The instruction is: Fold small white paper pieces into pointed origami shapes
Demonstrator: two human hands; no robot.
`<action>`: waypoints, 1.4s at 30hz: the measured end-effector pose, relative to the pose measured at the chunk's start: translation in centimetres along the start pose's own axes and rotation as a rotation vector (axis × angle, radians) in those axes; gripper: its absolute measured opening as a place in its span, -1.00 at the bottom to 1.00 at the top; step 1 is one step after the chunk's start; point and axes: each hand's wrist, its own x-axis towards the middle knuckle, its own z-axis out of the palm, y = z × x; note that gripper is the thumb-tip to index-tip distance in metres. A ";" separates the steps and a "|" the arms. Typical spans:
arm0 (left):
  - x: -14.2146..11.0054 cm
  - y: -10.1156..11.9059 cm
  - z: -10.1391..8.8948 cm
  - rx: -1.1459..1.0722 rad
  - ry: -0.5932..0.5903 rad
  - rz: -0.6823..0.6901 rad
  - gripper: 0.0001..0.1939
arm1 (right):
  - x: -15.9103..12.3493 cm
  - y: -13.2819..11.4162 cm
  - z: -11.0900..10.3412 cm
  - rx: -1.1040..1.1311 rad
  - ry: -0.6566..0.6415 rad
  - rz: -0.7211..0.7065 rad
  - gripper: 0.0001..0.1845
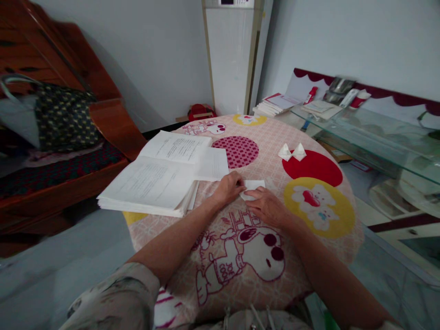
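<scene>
Paper (255,184) between pinching left hand (231,187) and right hand (268,207), its fingers atop, grip unclear.

At left, a dark patterned bag (65,121) sits on a wooden bench (112,117); far back stands apparently a floor-standing air conditioner (230,55); at right, a glass shelf (385,142).

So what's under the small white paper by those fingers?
Tablecloth shows around the white paper; whatever lies directly beneath is covered, and fingers hide part of the paper.
</scene>
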 end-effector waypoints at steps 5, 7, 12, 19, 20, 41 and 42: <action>0.0 -0.1 0.0 -0.027 0.033 0.041 -0.89 | 0.0 0.5 -0.2 -0.023 0.015 -0.023 -0.81; -0.1 -0.1 -0.1 -0.040 0.046 0.048 -0.90 | 0.0 0.7 -0.2 -0.023 0.022 -0.035 -0.80; -0.8 -0.3 -0.5 -0.055 0.019 0.048 -0.66 | 0.0 0.8 -0.3 -0.006 0.037 -0.051 -0.77; -0.7 -0.9 -0.9 -0.076 -0.047 0.033 -0.40 | 0.0 0.7 -0.3 0.008 0.040 -0.029 -0.78; -0.6 -1.0 -1.0 -0.088 -0.055 0.013 -0.39 | 0.0 0.7 -0.2 0.004 0.041 -0.024 -0.79; -0.8 -0.1 -1.4 -0.134 0.104 0.159 -0.55 | 0.1 0.9 0.0 0.004 0.052 -0.033 -0.78; -1.0 0.3 -1.4 -0.119 0.075 0.164 -0.60 | 0.1 0.9 -0.1 0.014 0.051 -0.036 -0.77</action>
